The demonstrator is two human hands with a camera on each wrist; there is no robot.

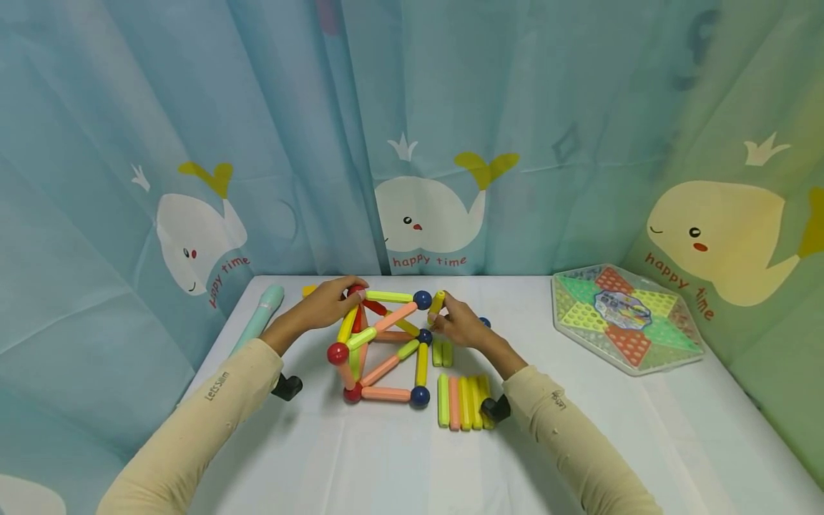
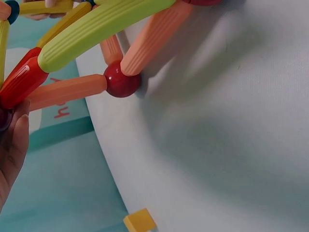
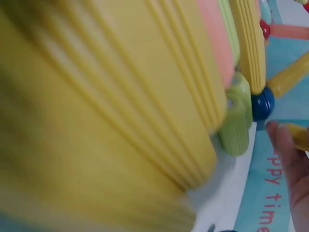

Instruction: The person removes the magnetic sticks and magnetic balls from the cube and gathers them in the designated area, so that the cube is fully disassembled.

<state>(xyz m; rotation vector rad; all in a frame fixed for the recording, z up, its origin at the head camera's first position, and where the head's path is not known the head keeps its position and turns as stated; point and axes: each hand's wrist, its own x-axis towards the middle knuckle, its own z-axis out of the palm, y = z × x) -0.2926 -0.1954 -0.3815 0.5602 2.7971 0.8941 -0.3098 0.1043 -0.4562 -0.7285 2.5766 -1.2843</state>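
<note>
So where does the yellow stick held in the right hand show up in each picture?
Head: the yellow stick is slightly right of centre, just below mid-height, in the right hand.
Left wrist: at the top edge, towards the left.
Right wrist: at the right edge, slightly below mid-height, cut off by the frame.
Shared landmark: the blue-green curtain with red lettering.

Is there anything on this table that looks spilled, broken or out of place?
Nothing looks spilled or broken. Only the yellow piece seems slightly odd: it lies at the far edge of the table, away from the row of sticks.
</note>
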